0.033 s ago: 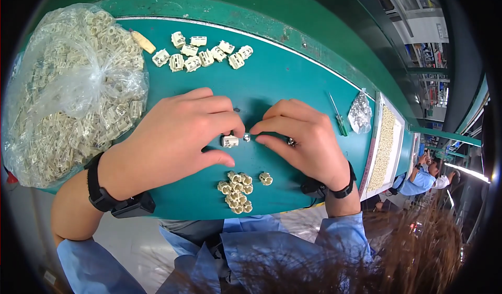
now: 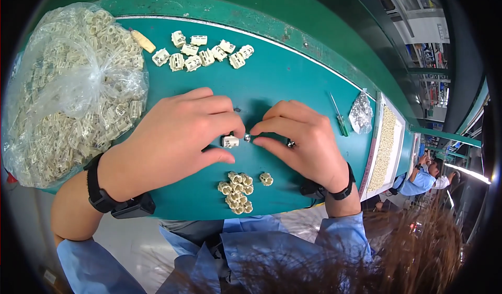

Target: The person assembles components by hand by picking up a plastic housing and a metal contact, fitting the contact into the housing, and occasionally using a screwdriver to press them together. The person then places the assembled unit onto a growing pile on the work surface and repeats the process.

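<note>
My left hand point(image 2: 183, 132) bends over a small cream plastic part point(image 2: 230, 141) with dark marks, its index finger against the part's upper side. The thumb is apart below it. Just right of the part is a tiny shiny metal piece point(image 2: 247, 137), at the index fingertip. My right hand point(image 2: 306, 139) has thumb and index finger close together beside that piece; whether they touch it I cannot tell. More shiny metal pieces point(image 2: 291, 143) show inside its curled fingers. Nearer me lies a cluster of round cream parts point(image 2: 237, 192), with one loose cream part point(image 2: 266, 179) beside it.
A big clear bag point(image 2: 73, 95) of cream parts fills the left. Marked cream parts point(image 2: 206, 58) lie at the back, beside a tan stub point(image 2: 143, 41). At right are a green screwdriver point(image 2: 342, 125), a small bag point(image 2: 361, 113) and a white tray point(image 2: 374, 173). A co-worker point(image 2: 418, 181) sits farther right.
</note>
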A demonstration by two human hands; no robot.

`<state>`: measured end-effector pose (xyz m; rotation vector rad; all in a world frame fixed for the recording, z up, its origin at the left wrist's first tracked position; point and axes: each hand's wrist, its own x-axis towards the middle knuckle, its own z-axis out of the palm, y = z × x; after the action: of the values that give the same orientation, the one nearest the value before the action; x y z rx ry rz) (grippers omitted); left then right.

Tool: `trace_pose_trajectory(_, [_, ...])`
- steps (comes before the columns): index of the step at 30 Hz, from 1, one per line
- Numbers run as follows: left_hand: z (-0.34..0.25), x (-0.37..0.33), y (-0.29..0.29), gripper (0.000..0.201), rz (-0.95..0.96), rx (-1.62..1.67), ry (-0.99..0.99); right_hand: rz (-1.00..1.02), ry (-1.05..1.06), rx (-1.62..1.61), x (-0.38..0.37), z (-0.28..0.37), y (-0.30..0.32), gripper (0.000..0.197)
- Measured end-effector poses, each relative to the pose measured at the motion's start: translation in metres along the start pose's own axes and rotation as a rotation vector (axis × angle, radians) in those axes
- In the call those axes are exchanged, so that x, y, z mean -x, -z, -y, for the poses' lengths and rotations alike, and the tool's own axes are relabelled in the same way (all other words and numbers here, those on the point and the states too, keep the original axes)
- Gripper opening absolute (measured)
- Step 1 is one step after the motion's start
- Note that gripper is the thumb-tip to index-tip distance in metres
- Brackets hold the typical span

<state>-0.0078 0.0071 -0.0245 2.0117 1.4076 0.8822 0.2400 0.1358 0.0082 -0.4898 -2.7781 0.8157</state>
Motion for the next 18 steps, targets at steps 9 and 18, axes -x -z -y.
trace_pose_trajectory(9, [-0.001,0.001,0.001,0.023,0.042,-0.037,0.026,-0.033,-0.078,0.063,0.005,0.005,-0.014,0.022])
trace_pose_trajectory(18, [0.000,0.001,0.001,0.023,0.069,-0.018,0.050,-0.017,-0.070,0.125,0.005,0.011,-0.014,0.022])
